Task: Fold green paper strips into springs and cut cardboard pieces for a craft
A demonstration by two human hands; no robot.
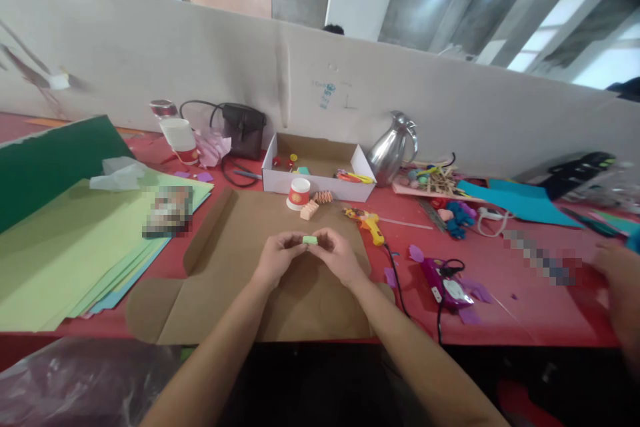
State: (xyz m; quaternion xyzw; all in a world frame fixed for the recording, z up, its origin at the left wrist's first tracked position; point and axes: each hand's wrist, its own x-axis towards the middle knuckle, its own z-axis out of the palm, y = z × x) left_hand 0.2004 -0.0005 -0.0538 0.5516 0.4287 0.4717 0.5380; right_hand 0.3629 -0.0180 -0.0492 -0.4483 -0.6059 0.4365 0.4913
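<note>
Between the fingertips of my left hand and my right hand is a small light-green piece of folded paper. Both hands are closed in a pinch, one at each end of it, over a flattened brown cardboard sheet. Just beyond my fingers lie an accordion-folded orange paper piece and a second pleated strip. A red and white paper cup stands behind them. To the right of my hands lies a yellow glue gun.
A white open box holding scissors stands behind the cup, beside a steel jug. Stacked coloured paper covers the left side. A purple power strip with black cords lies at right. Another person's hand reaches in at far right.
</note>
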